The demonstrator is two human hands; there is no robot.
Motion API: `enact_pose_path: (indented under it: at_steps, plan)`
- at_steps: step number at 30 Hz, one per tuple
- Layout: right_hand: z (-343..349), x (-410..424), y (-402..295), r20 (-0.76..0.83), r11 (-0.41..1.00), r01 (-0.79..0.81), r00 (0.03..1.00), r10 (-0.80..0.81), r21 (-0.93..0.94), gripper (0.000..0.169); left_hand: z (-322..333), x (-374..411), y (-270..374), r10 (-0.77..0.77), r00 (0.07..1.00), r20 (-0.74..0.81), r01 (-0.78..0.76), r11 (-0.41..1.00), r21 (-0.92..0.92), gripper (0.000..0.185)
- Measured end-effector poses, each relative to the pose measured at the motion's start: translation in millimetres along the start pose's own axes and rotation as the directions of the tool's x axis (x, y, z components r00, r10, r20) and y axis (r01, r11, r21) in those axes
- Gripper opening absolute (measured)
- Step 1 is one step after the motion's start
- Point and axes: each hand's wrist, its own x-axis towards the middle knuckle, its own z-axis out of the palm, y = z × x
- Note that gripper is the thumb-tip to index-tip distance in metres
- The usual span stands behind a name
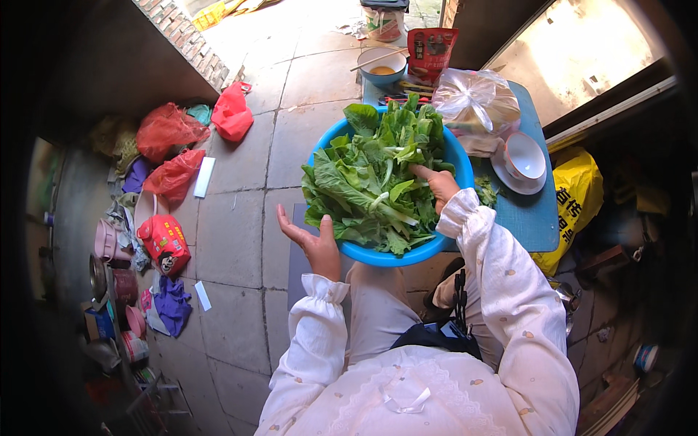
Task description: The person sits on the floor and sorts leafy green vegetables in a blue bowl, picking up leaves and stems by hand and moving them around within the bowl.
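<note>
A bright blue plastic basin (462, 158) is heaped with leafy green vegetables (376, 180), pale stems among the leaves. It sits in front of me, partly over the blue table, its near rim above my knees. My right hand (440, 186) reaches over the basin's right side with its fingers among the leaves. Some fingertips are hidden there, so whether it grips a leaf cannot be told. At the basin's near left edge my left hand (315, 244) is held with thumb and fingers spread, holding nothing. Leaves hang over the rim close to it.
On the blue table (526, 218) are a bowl (381, 68) with chopsticks across it, a red packet (432, 54), a clear plastic bag (477, 101), and a white bowl (524, 155) on a saucer. Red bags (172, 131) and clutter line the left wall. A yellow bag (572, 201) lies right.
</note>
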Motion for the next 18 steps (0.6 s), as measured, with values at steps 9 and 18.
enact_pose_path:
  at_steps: [9, 18]
  plan:
    - [-16.0, 16.1, -7.1, 0.058, 0.989, 0.023, 0.998, -0.015, -0.145, 0.042, 15.4, 6.2, -6.7, -0.309, 0.93, 0.2, 0.367, 0.83, -0.419, 0.057]
    - [1.6, 15.3, 1.1, 0.039, 0.939, 0.195, 0.981, -0.192, -0.283, 0.05, 11.7, -2.2, 11.4, 0.046, 0.998, -0.038, -0.043, 0.997, 0.069, 0.077]
